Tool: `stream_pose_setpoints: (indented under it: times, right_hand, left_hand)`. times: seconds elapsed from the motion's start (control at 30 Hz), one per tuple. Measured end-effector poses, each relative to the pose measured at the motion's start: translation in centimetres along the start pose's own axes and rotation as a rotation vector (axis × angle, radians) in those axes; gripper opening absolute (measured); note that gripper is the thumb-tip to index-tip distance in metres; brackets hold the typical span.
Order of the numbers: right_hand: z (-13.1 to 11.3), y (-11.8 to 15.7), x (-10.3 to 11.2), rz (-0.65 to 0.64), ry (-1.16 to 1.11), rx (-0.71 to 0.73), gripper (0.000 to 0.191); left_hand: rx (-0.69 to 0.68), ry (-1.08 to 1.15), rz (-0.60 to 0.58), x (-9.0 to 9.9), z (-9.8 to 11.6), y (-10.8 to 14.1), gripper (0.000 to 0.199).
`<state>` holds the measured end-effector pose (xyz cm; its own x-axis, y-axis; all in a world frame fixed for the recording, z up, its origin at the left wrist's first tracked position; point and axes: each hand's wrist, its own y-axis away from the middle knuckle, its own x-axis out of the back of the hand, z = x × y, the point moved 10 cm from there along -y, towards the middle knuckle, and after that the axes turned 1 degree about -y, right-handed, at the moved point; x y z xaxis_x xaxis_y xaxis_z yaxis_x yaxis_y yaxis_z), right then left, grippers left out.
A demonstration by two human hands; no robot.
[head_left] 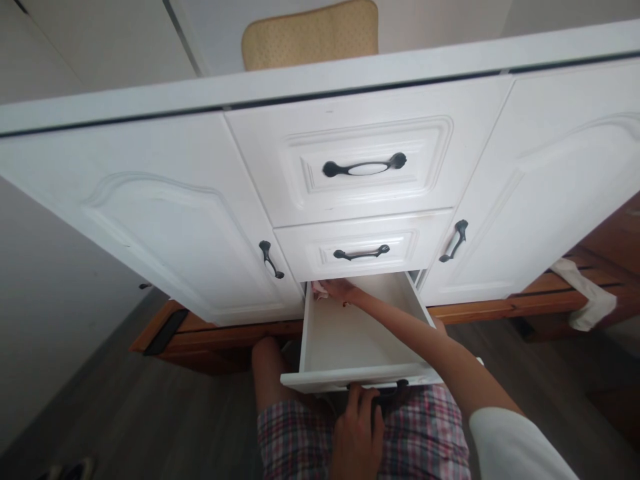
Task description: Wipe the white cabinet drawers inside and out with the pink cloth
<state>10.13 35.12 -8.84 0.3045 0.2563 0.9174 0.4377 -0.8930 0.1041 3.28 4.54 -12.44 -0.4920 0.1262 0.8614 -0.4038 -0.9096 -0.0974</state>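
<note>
The bottom drawer [365,333] of a white cabinet is pulled out, with its pale inside showing. My right hand [341,291] reaches into its far left corner, closed on a small pinkish cloth [320,291]. Part of the cloth is covered by my fingers and the corner is in shadow. At the drawer's front, my left hand [357,423] has its fingers curled over the dark drawer handle [395,389]. My right forearm passes across the drawer's right side.
Above are two shut drawers, an upper drawer [370,163] and a middle drawer [363,250], between a left door [160,220] and a right door [530,173]. A yellowish chair back [310,37] rises behind. A white cloth [587,297] lies on wooden furniture at right. My knees are under the drawer.
</note>
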Motion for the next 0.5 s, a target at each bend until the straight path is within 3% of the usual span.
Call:
stream_pose_setpoints:
  times: [0.1, 0.2, 0.37, 0.5]
  right_hand:
    - [0.0, 0.4, -1.9, -0.088, 0.039, 0.029, 0.062]
    - [-1.6, 1.7, -3.9, -0.157, 0.079, 0.097, 0.082]
    - [-5.3, 6.3, -8.0, -0.306, 0.086, 0.228, 0.085]
    - [-7.6, 9.7, -10.7, -0.534, -0.043, 0.323, 0.096]
  left_hand:
    - [-0.039, 0.024, -0.028, 0.1, 0.2, 0.0, 0.039]
    - [-0.053, 0.055, -0.031, 0.2, 0.3, 0.0, 0.038]
    - [-0.085, 0.088, 0.004, 1.0, 0.9, -0.3, 0.038]
    - [-0.129, 0.098, 0.045, 1.8, 1.4, -0.8, 0.04]
